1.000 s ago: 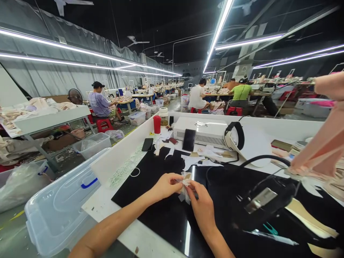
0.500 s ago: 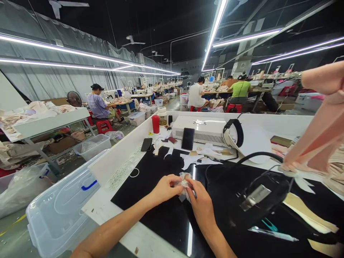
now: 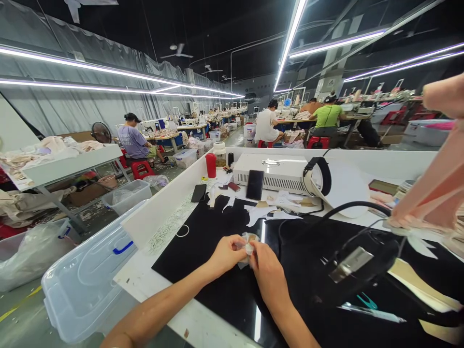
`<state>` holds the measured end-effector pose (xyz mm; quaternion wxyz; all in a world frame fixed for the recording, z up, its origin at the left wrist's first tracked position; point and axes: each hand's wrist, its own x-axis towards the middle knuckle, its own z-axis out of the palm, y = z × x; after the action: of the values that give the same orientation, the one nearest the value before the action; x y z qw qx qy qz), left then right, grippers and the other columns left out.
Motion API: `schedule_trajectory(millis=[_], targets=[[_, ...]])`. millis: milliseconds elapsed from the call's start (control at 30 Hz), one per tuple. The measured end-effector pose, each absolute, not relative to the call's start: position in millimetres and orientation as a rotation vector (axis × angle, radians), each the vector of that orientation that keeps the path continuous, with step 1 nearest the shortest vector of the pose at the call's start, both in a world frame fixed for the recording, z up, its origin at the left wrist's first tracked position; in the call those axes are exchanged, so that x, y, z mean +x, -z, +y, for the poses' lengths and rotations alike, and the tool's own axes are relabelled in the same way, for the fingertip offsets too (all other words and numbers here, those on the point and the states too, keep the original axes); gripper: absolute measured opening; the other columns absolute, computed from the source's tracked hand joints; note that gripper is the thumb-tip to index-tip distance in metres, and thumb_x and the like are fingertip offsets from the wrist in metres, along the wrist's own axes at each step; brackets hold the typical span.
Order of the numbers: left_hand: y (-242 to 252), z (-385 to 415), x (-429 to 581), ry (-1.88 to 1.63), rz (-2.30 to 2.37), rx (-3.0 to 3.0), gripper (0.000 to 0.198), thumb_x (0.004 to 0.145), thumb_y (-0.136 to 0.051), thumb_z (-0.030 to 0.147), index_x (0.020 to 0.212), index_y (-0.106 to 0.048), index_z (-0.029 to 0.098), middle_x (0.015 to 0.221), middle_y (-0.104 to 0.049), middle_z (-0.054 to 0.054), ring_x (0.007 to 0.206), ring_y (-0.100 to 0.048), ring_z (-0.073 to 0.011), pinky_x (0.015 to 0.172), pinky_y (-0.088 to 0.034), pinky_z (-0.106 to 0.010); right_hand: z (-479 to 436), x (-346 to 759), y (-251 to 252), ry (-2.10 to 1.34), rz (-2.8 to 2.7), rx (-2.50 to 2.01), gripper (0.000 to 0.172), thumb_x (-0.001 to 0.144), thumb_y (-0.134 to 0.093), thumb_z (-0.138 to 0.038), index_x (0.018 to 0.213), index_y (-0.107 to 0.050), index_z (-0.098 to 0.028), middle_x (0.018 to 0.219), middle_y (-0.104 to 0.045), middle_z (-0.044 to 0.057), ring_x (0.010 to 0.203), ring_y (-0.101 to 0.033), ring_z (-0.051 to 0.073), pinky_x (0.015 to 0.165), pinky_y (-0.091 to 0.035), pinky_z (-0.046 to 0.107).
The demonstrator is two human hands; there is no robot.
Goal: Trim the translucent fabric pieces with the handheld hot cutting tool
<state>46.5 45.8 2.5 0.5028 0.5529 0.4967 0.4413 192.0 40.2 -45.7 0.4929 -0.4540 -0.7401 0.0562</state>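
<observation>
Over the glossy black work surface [image 3: 213, 299], both hands pinch a small crumpled piece of thin whitish material [image 3: 249, 247]; whether it is fabric, paper or film I cannot tell. My left hand [image 3: 227, 255] grips its left side between thumb and fingers. From the right, my right hand [image 3: 268, 270] closes its fingertips on the same piece, almost touching the left thumb. A loose translucent edge hangs below the fingertips. Part of the piece is hidden by the fingers.
White bands [image 3: 166, 227] lie heaped at the left, with white scraps [image 3: 261, 212] and a phone [image 3: 254, 184] beyond. Right are a black machine [image 3: 357, 270], tweezers or a pen-like tool [image 3: 373, 313] and hanging pink fabric [image 3: 431, 174]. A lidded bin [image 3: 87, 275] stands left. Co-workers sit farther off.
The view has shifted slightly, so the table's contents appear a little farther right. Both hands keep hold of the whitish piece, the right fingers more closely gathered around it.
</observation>
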Motion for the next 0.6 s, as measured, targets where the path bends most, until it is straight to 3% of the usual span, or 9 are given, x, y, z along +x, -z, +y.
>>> schedule_trajectory(millis=[267, 500, 600], targets=[[1, 47, 59, -1.144, 1.133, 1.250, 0.035, 0.072, -0.077, 0.045, 0.077, -0.064, 0.013, 0.072, -0.061, 0.001, 0.064, -0.053, -0.0102, 0.063, -0.041, -0.022, 42, 196, 41, -0.147, -1.746, -1.118, 0.033, 0.104, -0.037, -0.044, 0.098, -0.061, -0.022, 0.085, -0.067, 0.008, 0.078, -0.065, 0.024, 0.073, -0.052, 0.039], [-1, 50, 54, -1.230, 1.106, 1.154, 0.033, 0.068, -0.079, 0.041, 0.081, -0.064, 0.014, 0.071, -0.061, 0.001, 0.063, -0.054, -0.0111, 0.062, -0.044, -0.023, 36, 199, 28, -0.374, -1.681, -1.080, 0.031, 0.102, -0.044, -0.044, 0.111, -0.064, -0.022, 0.106, -0.074, 0.008, 0.095, -0.071, 0.022, 0.085, -0.056, 0.035], [-5, 49, 51, -1.237, 1.099, 1.137, 0.030, 0.067, -0.079, 0.036, 0.081, -0.066, 0.013, 0.071, -0.062, 0.001, 0.062, -0.054, -0.0109, 0.063, -0.045, -0.023, 35, 203, 24, -0.455, -1.597, -1.138, 0.036, 0.103, -0.038, -0.043, 0.108, -0.067, -0.022, 0.107, -0.076, 0.008, 0.093, -0.073, 0.021, 0.080, -0.056, 0.031]])
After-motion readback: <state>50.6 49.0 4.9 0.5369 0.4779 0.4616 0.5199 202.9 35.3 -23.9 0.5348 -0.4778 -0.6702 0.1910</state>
